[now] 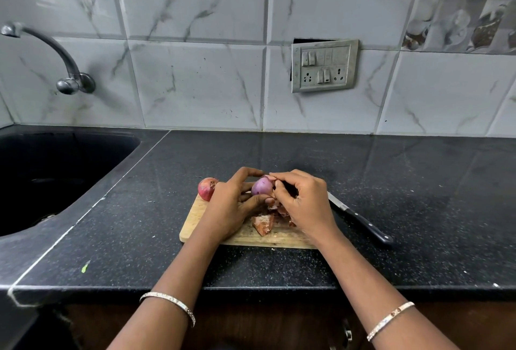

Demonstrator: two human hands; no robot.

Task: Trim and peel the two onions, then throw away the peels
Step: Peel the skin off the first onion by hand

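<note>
Black counter [391, 182], wooden cutting board [195, 226] on it. A partly peeled onion [261, 186] is gripped over the board by the left hand [231, 207], skin [271, 178] at its top pinched by the right hand [304, 204], its right side hidden. A second, unpeeled onion [206, 188] is half covered at the board's far-left corner; peels [264, 224] are piled below, knife [363, 222] laid beside.

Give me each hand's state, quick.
Left hand: grips the part-peeled onion.
Right hand: pinches a strip of peel on it.
</note>
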